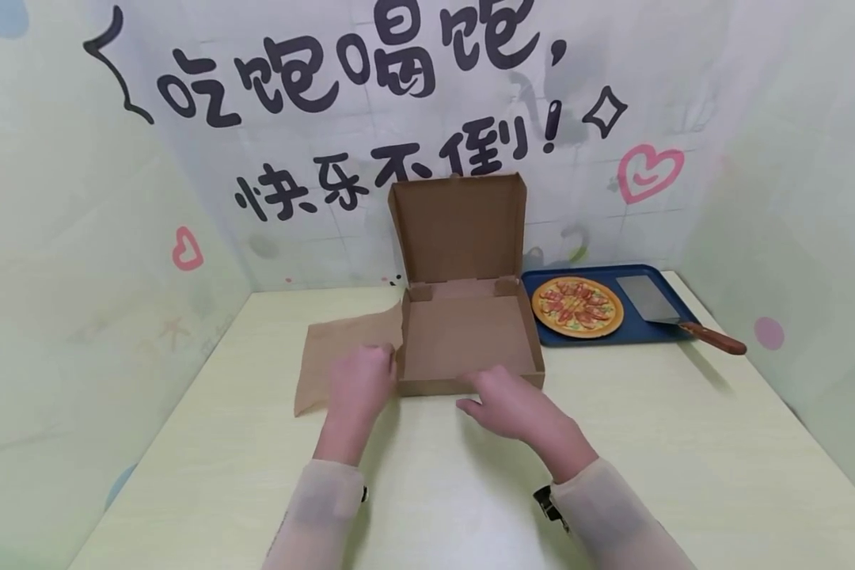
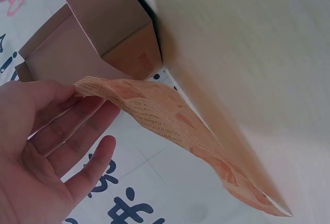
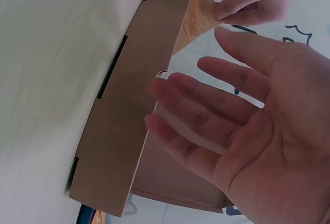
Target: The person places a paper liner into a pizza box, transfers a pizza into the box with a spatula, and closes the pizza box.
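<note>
A brown cardboard pizza box (image 1: 470, 336) stands with its lid (image 1: 459, 229) raised against the back wall. To its left, my left hand (image 1: 362, 376) pinches the edge of a sheet of brown wrapping paper (image 1: 328, 340) between thumb and fingertips. Printed lettering shows on the underside of the paper (image 2: 165, 115) in the left wrist view, and the sheet's far end slopes to the table. My right hand (image 1: 516, 404) is at the box's front wall (image 3: 129, 100), its fingers loosely extended and holding nothing. Whether those fingertips touch the wall, I cannot tell.
Right of the box lies a blue tray (image 1: 577, 273) bearing a pizza (image 1: 577, 307) and a pizza server with a wooden handle (image 1: 714, 338), which sticks out past the tray's right edge. The pale table (image 1: 427, 475) is bounded by walls at the back and sides.
</note>
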`<state>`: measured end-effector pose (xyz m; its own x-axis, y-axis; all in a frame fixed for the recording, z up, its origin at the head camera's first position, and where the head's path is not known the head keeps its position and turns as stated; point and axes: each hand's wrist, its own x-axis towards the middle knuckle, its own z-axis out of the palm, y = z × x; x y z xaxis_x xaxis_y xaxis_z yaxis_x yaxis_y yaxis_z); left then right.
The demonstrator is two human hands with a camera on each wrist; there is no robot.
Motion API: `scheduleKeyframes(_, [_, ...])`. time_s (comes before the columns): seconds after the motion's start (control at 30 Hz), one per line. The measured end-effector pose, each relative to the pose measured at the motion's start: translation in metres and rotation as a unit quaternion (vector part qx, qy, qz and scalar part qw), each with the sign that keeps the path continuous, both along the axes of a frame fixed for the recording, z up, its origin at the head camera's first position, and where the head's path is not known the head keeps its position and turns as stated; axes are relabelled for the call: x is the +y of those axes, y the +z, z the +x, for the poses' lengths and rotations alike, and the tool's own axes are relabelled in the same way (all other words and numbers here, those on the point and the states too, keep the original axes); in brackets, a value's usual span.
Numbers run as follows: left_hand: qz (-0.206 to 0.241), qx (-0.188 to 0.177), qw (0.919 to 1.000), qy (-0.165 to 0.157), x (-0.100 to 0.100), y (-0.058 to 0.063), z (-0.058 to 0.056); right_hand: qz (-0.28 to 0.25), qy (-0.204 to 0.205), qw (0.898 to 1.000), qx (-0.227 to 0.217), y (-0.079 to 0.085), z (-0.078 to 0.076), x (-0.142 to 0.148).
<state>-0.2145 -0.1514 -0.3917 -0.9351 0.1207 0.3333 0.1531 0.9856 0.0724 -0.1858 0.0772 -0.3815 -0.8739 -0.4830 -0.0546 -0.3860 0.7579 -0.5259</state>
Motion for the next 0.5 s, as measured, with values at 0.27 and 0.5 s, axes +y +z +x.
scheduleKeyframes(0.27, [-0.007, 0.075, 0.9967, -0.031, 0.013, -0.002, 0.011, -0.109, -0.065, 0.991, -0.030, -0.010, -0.018, -0.016])
scheduleKeyframes(0.5, [-0.039, 0.136, 0.9878, -0.064, 0.028, -0.006, 0.020, -0.217, -0.128, 0.960, -0.118, -0.013, -0.025, -0.022])
